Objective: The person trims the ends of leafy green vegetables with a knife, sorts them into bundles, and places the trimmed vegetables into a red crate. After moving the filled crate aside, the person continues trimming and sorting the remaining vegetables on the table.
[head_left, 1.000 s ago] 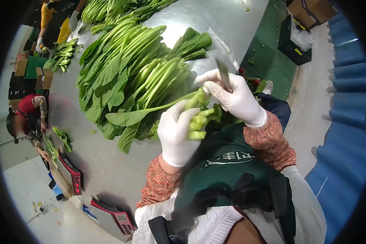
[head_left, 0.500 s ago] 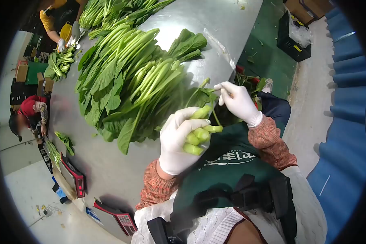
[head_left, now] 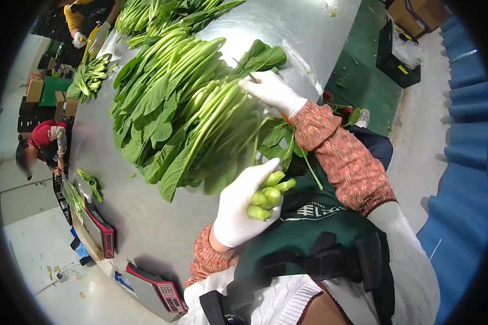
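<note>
My left hand point(head_left: 243, 208), in a white glove, is wrapped round a small bunch of green vegetable stems point(head_left: 267, 197), cut ends facing up toward me. My right hand point(head_left: 276, 91), also gloved, reaches over the near edge of a big heap of leafy greens point(head_left: 173, 103) on the metal table. Its fingers are pinched together at the stems, with a small dark bit at the fingertips; I cannot tell what it is. Loose leaves point(head_left: 276, 138) with a thin stalk hang at the table edge between my hands.
Two red-trimmed scales point(head_left: 160, 295) stand along the metal table point(head_left: 146, 227). Across it, a person in a red top point(head_left: 47, 135) and another in yellow sleeves point(head_left: 75, 21) work near smaller bunches of greens point(head_left: 89, 78). A black crate point(head_left: 398, 59) sits on the floor; blue curtain lines the right.
My right hand has moved from beside the left hand out to the heap's stems. The left hand keeps its bunch, its thumb now lifted. The yellow-sleeved person's hands have shifted away from their greens.
</note>
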Demonstrator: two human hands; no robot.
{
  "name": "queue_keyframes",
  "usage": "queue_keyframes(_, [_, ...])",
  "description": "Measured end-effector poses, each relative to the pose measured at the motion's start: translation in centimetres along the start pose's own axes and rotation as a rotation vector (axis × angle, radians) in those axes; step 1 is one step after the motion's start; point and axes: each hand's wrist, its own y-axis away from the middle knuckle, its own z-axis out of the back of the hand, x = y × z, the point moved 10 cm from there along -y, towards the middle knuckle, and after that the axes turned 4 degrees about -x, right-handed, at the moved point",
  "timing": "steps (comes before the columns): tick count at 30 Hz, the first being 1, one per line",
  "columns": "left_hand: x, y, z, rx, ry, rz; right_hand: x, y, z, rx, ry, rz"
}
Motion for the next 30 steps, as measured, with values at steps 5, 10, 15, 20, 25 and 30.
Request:
queue_keyframes(5, [2.8,1.3,3.1,-0.133,-0.076,0.097,2.4,1.8,-0.5,0.091,-0.382,-0.013])
queue_keyframes(10, [2.3,1.4,5.2,-0.269,-0.1,0.055,6.8,6.6,1.0,-0.053,-0.318,0.186])
queue_keyframes(15, [-2.2,1.3,6.9,-0.562,-0.384,-0.24,8.5,10.6,0.9,0.025,-0.277,0.226])
queue_keyframes(20, [-0.4,-1.3,4.1,-0.197,-0.23,-0.18,9.6,13.1,0.2,0.145,-0.228,0.362])
queue_keyframes(25, [0.4,-1.8,2.6,-0.189,0.016,-0.096,8.7,13.8,1.9,-0.003,-0.021,0.468])
queue_keyframes(30, [0.8,-1.9,1.5,-0.064,0.107,-0.05,8.5,15.1,2.8,-0.107,0.424,0.559])
